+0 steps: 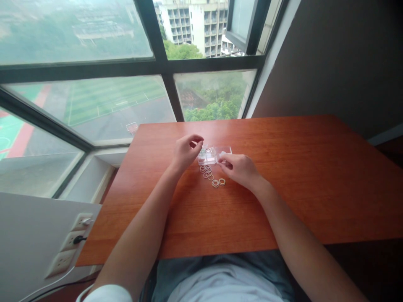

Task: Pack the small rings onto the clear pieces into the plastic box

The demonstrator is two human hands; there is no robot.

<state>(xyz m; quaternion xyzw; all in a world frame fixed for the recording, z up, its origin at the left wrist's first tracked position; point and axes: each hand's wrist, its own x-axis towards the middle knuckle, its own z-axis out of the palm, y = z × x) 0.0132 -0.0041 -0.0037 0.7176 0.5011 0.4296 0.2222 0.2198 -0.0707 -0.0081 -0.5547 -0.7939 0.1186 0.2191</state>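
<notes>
A small clear plastic box (207,161) with compartments stands on the table, its transparent lid (228,149) folded open to the right. Small ring-like pieces show inside. My left hand (186,152) is over the box's left side, thumb and fingertips brought together; anything between them is too small to make out. At the lid's near edge, my right hand (241,167) has its thumb and fingers in a pinch, and what they hold is hidden. Several pale rings (215,183) lie loose in front of the box, some overlapping, nearer to me than both hands.
The reddish-brown wooden table (302,180) reaches far to the right. Behind it and to the left are dark-framed windows (217,63). Wall sockets (69,241) with plugs and cables are low at the left, beside the table's edge.
</notes>
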